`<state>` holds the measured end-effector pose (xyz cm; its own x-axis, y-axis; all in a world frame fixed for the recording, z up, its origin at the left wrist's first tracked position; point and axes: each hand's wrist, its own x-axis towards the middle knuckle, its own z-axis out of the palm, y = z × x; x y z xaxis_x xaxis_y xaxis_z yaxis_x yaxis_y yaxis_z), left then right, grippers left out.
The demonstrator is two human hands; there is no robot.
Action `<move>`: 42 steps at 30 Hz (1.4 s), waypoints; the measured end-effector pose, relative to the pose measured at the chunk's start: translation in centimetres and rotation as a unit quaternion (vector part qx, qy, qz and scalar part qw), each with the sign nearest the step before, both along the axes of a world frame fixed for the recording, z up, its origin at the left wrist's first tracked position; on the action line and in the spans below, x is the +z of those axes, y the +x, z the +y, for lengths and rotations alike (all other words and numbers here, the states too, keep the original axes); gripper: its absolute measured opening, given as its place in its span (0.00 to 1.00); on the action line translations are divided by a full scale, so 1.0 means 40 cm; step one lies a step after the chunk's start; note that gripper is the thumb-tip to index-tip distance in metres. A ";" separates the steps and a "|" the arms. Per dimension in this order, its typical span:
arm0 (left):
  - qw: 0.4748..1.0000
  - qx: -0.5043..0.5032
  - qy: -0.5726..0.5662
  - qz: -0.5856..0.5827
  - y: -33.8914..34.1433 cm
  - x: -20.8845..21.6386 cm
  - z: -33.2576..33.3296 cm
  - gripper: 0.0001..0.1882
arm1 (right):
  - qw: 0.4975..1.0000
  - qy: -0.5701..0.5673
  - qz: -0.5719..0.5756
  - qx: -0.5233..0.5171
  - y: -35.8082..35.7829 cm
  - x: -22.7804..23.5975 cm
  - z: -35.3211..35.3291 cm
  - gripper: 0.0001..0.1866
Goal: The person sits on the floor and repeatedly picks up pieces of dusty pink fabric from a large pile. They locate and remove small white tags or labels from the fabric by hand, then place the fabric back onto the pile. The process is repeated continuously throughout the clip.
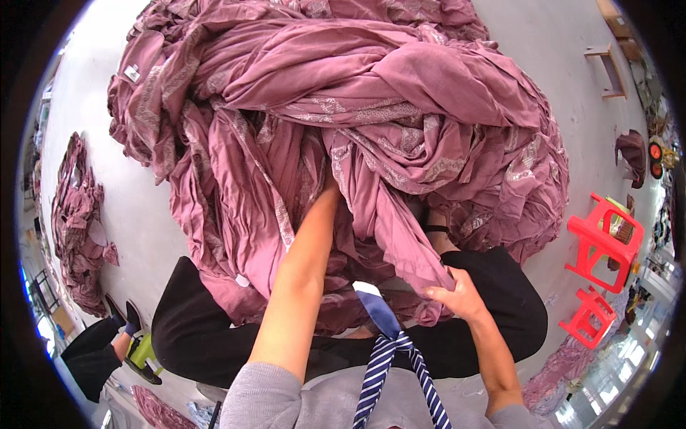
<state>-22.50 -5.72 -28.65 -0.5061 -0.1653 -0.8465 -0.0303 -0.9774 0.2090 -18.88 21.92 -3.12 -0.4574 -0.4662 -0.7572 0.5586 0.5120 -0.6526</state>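
Observation:
A big heap of dusky-pink cloth point(457, 79) with pale patterned bands lies in front of me and spills over my lap. My left forearm point(296, 279) reaches into its folds, and the hand itself is hidden under the fabric. Beside my right knee, my right hand point(463, 294) is closed on the corner of a pink cloth strip point(400, 236), thumb on top. That strip runs taut from the middle of the heap toward me. A small white tag point(132, 73) shows at the heap's upper left.
Two red plastic stools point(607, 243) stand at the right, near a wooden frame point(607, 71). Another pile of pink cloth point(78, 222) lies on the floor at the left. At lower left, a person's legs point(93, 357) show beside a green stool point(145, 354).

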 end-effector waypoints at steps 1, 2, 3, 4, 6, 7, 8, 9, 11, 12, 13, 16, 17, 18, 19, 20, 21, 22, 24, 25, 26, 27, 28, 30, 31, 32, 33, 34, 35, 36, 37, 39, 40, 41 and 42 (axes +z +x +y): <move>1.000 0.001 -0.004 0.005 -0.012 -0.012 -0.011 0.15 | 1.000 -0.007 -0.008 0.006 0.003 -0.011 -0.006 0.16; 1.000 0.007 -0.008 0.003 -0.013 -0.022 -0.009 0.15 | 1.000 -0.016 -0.014 0.000 0.009 -0.021 -0.011 0.15; 1.000 0.011 -0.010 0.002 -0.006 -0.029 -0.001 0.15 | 0.999 -0.019 -0.013 0.024 0.005 -0.022 -0.017 0.16; 1.000 0.018 -0.016 0.000 -0.005 -0.034 0.010 0.15 | 0.999 -0.033 -0.008 0.030 -0.001 -0.015 -0.029 0.16; 0.999 0.029 -0.030 -0.015 0.016 -0.038 0.045 0.14 | 0.998 -0.042 -0.031 0.023 -0.009 -0.017 -0.035 0.15; 0.999 0.032 -0.038 -0.022 0.032 -0.037 0.069 0.14 | 0.998 -0.036 -0.060 0.009 -0.009 -0.021 -0.030 0.15; 0.998 0.033 -0.044 -0.032 0.053 -0.030 0.096 0.14 | 0.996 -0.034 -0.087 -0.005 -0.010 -0.023 -0.029 0.15; 0.997 0.031 -0.052 -0.042 0.080 -0.017 0.132 0.14 | 0.995 -0.039 -0.086 -0.037 -0.008 -0.023 -0.035 0.15; 0.996 0.021 -0.058 -0.063 0.148 0.012 0.206 0.14 | 0.990 -0.046 -0.080 -0.103 -0.007 -0.021 -0.045 0.14; 0.996 0.011 -0.060 -0.070 0.181 0.027 0.232 0.14 | 0.990 -0.055 -0.053 -0.116 -0.009 -0.019 -0.052 0.15; 0.995 0.000 -0.059 -0.075 0.207 0.042 0.245 0.14 | 0.998 -0.037 -0.005 -0.057 -0.009 -0.027 -0.048 0.15; 0.995 -0.030 -0.061 -0.078 0.255 0.068 0.225 0.14 | 0.992 0.014 0.089 0.084 0.036 -0.084 -0.022 0.17; 0.994 -0.041 -0.064 -0.074 0.262 0.077 0.209 0.14 | 0.983 0.004 0.134 0.124 0.055 -0.092 -0.028 0.18; 0.994 -0.051 -0.065 -0.070 0.268 0.087 0.199 0.14 | 0.973 -0.021 0.187 0.131 0.080 -0.086 -0.044 0.18; 0.994 -0.062 -0.070 -0.066 0.266 0.092 0.184 0.14 | 0.960 -0.045 0.241 0.136 0.102 -0.072 -0.071 0.17; 0.993 -0.068 -0.071 -0.060 0.264 0.095 0.176 0.14 | 0.960 -0.056 0.222 0.159 0.104 -0.052 -0.089 0.17; 0.993 -0.074 -0.074 -0.054 0.249 0.092 0.164 0.14 | 0.968 -0.080 0.200 0.128 0.107 -0.039 -0.099 0.17; 0.993 -0.075 -0.071 -0.050 0.237 0.084 0.155 0.14 | 0.969 -0.076 0.197 0.127 0.107 -0.032 -0.107 0.17; 0.994 -0.077 -0.064 -0.045 0.220 0.074 0.153 0.13 | 0.971 -0.071 0.192 0.124 0.113 -0.025 -0.115 0.18; 0.994 -0.075 -0.065 -0.046 0.214 0.068 0.149 0.13 | 0.971 -0.078 0.189 0.123 0.114 -0.030 -0.117 0.18; 0.994 -0.073 -0.068 -0.047 0.214 0.065 0.149 0.13 | 0.971 -0.085 0.185 0.123 0.116 -0.035 -0.117 0.18; 0.994 -0.072 -0.070 -0.050 0.221 0.064 0.152 0.13 | 0.970 -0.082 0.195 0.123 0.120 -0.041 -0.116 0.18; 0.993 -0.079 -0.071 -0.053 0.237 0.065 0.158 0.13 | 0.969 -0.075 0.200 0.121 0.126 -0.051 -0.111 0.18; 0.992 -0.084 -0.075 -0.059 0.272 0.068 0.168 0.13 | 0.975 -0.046 0.180 0.124 0.122 -0.063 -0.102 0.19; 0.991 -0.092 -0.076 -0.063 0.297 0.072 0.172 0.13 | 0.977 -0.030 0.169 0.124 0.122 -0.072 -0.097 0.19; 0.990 -0.100 -0.080 -0.063 0.318 0.083 0.173 0.13 | 0.974 -0.037 0.188 0.119 0.117 -0.065 -0.099 0.19; 0.988 -0.111 -0.083 -0.066 0.347 0.099 0.174 0.13 | 0.971 -0.044 0.207 0.115 0.116 -0.059 -0.099 0.19; 0.986 -0.121 -0.088 -0.067 0.372 0.115 0.168 0.13 | 0.971 -0.033 0.196 0.132 0.115 -0.052 -0.102 0.20; 0.985 -0.131 -0.094 -0.066 0.397 0.131 0.161 0.13 | 0.971 -0.021 0.185 0.149 0.116 -0.046 -0.103 0.20; 0.983 -0.145 -0.099 -0.063 0.417 0.150 0.152 0.13 | 0.971 -0.007 0.176 0.164 0.121 -0.036 -0.102 0.20; 0.981 -0.156 -0.101 -0.059 0.436 0.168 0.142 0.13 | 0.969 -0.014 0.176 0.172 0.142 -0.042 -0.098 0.21; 0.977 -0.174 -0.115 -0.049 0.473 0.212 0.113 0.13 | 0.965 -0.028 0.177 0.191 0.201 -0.083 -0.089 0.21; 0.974 -0.187 -0.123 -0.043 0.499 0.236 0.099 0.13 | 0.961 -0.040 0.175 0.210 0.218 -0.091 -0.086 0.22; 0.971 -0.197 -0.128 -0.034 0.514 0.258 0.085 0.13 | 0.966 -0.069 0.171 0.181 0.232 -0.100 -0.078 0.22; 0.968 -0.209 -0.134 -0.024 0.530 0.280 0.074 0.13 | 0.969 -0.098 0.167 0.153 0.243 -0.109 -0.068 0.22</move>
